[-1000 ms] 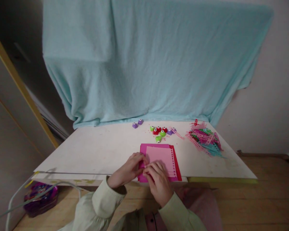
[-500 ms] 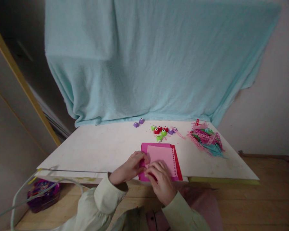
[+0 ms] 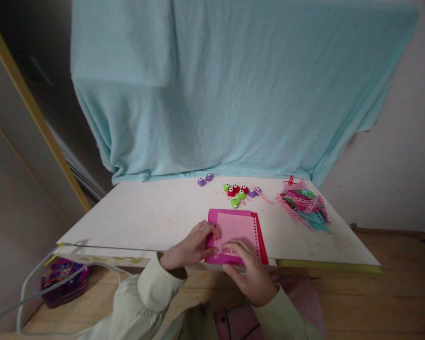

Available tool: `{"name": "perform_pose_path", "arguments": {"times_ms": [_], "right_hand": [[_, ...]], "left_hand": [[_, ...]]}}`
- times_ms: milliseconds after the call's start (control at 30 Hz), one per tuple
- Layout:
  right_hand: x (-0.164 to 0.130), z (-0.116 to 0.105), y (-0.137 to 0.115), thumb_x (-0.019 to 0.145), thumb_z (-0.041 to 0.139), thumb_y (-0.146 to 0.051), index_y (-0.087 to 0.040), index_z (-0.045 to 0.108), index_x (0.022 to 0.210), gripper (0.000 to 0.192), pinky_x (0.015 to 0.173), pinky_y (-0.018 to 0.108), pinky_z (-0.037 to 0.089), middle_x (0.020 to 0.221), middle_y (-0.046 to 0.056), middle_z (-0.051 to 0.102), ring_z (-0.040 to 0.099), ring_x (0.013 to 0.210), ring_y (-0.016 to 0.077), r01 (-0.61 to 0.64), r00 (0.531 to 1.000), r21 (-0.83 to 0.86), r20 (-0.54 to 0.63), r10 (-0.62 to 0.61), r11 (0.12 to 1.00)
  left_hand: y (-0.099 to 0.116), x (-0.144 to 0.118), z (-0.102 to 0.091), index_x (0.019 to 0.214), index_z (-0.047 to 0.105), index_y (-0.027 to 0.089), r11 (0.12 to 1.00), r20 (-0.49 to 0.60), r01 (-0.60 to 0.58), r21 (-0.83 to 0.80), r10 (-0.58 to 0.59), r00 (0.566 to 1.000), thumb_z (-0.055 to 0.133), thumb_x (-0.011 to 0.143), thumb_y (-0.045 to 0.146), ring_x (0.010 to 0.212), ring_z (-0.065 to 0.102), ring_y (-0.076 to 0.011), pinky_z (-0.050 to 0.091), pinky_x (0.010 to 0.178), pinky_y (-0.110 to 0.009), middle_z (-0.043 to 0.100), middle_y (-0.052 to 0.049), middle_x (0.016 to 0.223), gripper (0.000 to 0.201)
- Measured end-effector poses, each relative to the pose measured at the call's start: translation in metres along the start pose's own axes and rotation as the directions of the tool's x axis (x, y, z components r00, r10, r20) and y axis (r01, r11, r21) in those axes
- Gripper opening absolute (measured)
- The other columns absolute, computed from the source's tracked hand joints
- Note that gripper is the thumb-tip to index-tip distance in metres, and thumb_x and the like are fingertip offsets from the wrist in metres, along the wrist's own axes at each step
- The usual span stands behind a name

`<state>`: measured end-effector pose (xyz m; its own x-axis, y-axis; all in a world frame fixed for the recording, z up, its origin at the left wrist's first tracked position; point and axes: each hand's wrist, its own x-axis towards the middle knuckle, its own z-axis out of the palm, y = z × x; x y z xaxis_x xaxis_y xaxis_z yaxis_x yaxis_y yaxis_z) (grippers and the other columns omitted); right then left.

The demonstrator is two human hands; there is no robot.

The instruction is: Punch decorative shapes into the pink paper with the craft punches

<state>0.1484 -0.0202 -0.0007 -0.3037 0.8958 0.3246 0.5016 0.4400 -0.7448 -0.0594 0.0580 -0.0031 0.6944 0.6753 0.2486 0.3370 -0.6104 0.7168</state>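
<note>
A pale pink sheet of paper [image 3: 235, 229] lies on a magenta sheet [image 3: 230, 212], with a red sheet [image 3: 263, 238] showing beneath at the right. Small holes run down the pink sheet's right side and along part of its lower edge. My left hand [image 3: 194, 244] rests at the sheets' left side, its curved fingertips and thumb apart with magenta showing between them. Over the lower edge of the pink paper, my right hand [image 3: 251, 274] lies with fingers stretched and thumb apart. Its fingers hide part of the lower row of holes.
Several small craft punches [image 3: 241, 194] in green, red and purple stand behind the sheets, two purple punches [image 3: 205, 179] farther left. A tangled pile of punched paper strips [image 3: 304, 205] lies right on the white table [image 3: 134, 212]. A light-blue cloth [image 3: 233, 94] hangs behind.
My right hand has moved right and slightly down, away from my left fingertips, and its fingers have spread. The lower row of holes now shows. My left thumb and fingers are a little farther apart.
</note>
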Motion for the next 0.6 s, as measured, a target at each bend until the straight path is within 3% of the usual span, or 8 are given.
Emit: {"name": "perform_pose_path", "arguments": {"times_ms": [333, 600], "right_hand": [[0.008, 0.019, 0.004, 0.087, 0.055, -0.012, -0.021, 0.06, 0.081, 0.012, 0.082, 0.038, 0.044, 0.092, 0.005, 0.057, 0.053, 0.093, 0.0221, -0.045, 0.989, -0.014, -0.139, 0.042, 0.999], [-0.013, 0.0, 0.019, 0.082, 0.062, -0.013, -0.021, 0.065, 0.077, 0.01, 0.089, 0.037, 0.044, 0.106, 0.007, 0.056, 0.052, 0.104, 0.0225, -0.114, 0.992, 0.045, -0.045, 0.116, 0.992]], "left_hand": [[0.0, 0.001, 0.003, 0.1, 0.053, 0.019, 1.0, -0.017, 0.024, 0.02, -0.024, 1.0, 0.062, 0.081, 0.019, 0.098, 0.048, -0.0207, 0.038, 0.09, -0.034, 0.055, -0.005, 0.102, 0.022], [0.0, 0.0, 0.003, 0.102, 0.054, 0.018, 1.0, -0.012, 0.026, 0.017, -0.026, 1.0, 0.062, 0.082, 0.019, 0.098, 0.049, -0.0196, 0.039, 0.092, -0.035, 0.056, -0.005, 0.103, 0.022]]}}
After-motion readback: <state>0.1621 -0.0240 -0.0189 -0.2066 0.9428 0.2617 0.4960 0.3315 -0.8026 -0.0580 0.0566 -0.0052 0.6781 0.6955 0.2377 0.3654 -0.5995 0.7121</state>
